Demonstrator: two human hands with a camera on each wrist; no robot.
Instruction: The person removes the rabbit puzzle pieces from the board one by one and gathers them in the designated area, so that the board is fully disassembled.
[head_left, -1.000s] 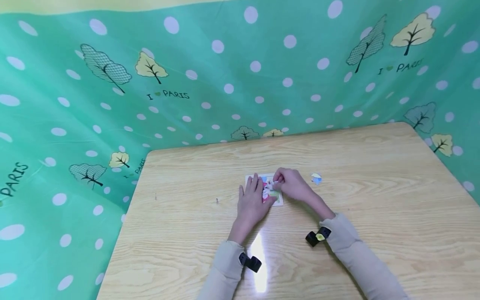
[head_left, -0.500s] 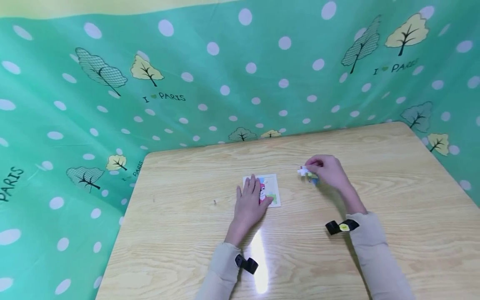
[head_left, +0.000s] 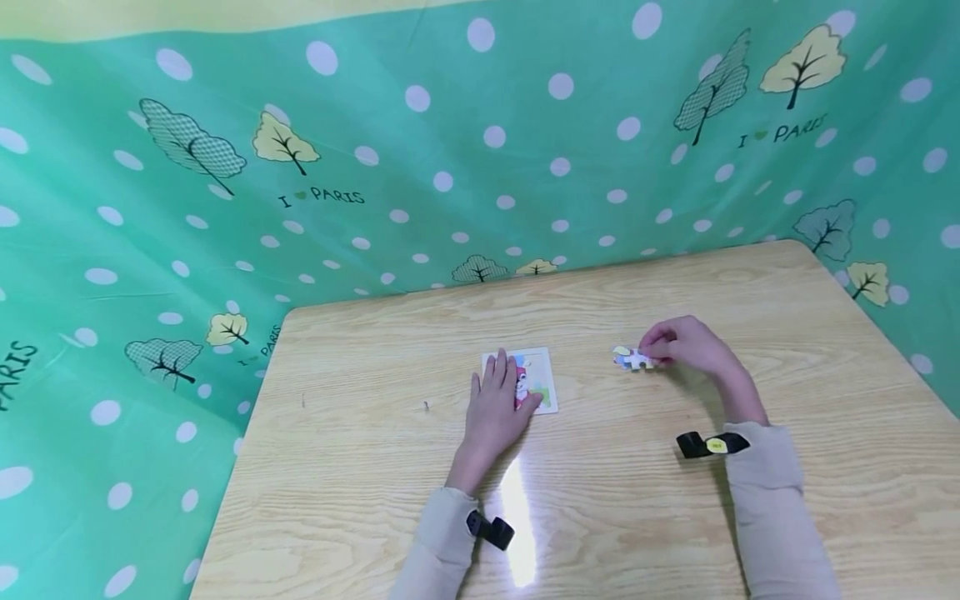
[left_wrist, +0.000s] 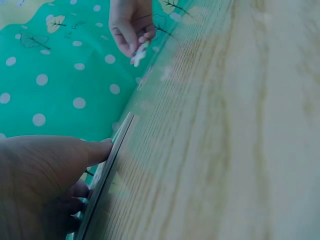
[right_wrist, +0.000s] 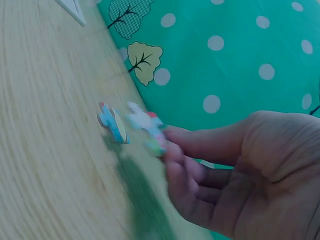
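My left hand [head_left: 497,414] lies with straight fingers across the left part of a small white-framed jigsaw puzzle [head_left: 550,379]. A cartoon picture in pink, blue and green shows past its thumb; the rest is hidden under the hand. In the left wrist view, the thumb presses at the edge of the puzzle's board [left_wrist: 111,162]. To the right, my right hand [head_left: 688,343] pinches a jigsaw piece [right_wrist: 145,121] between thumb and fingers, held above the table. Close beside it, a second jigsaw piece [right_wrist: 115,126], blue with a yellowish part, is on the table.
The wooden table [head_left: 360,467] extends around both hands. A green dotted curtain [head_left: 450,125] hangs behind and at the sides. A tiny dark speck [head_left: 426,406] lies left of the puzzle. Each wrist wears a black strapped camera [head_left: 491,531].
My right hand has moved from over the puzzle rightward to the loose piece, carrying a pinched piece, which has turned in the fingers. The left hand has stayed on the puzzle.
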